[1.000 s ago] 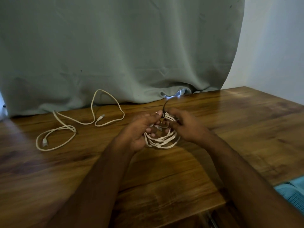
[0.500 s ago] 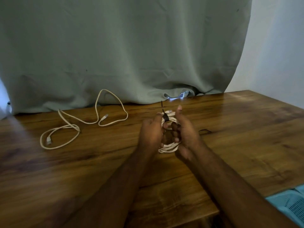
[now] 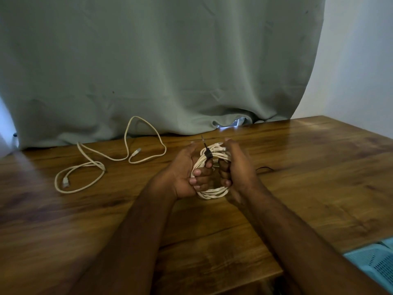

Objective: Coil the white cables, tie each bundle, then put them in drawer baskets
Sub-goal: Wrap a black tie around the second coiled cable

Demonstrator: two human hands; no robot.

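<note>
Right now both hands hold coiled white cable [image 3: 212, 191] above wooden table [image 3: 319, 177]. Left hand [image 3: 187, 175] fingers curled round left side of coil. Right hand [image 3: 237, 171] grips right side. Black tie [image 3: 208, 153] wraps coil top. Loose white cable [image 3: 95, 165] lies on table, well apart, left. Blue basket [image 3: 374, 262] at table's near right edge.

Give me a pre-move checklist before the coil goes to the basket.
1. Coil gripped by left hand and right hand: ok.
2. Black tie around the coil: ok.
3. Tie cinched tight: cannot tell.
4. Plugs tucked against the coil: ok.
5. Blue basket in view at lower right: ok; free room in it: cannot tell.
6. Second cable coiled: not ok, it lies loose on the table.
</note>
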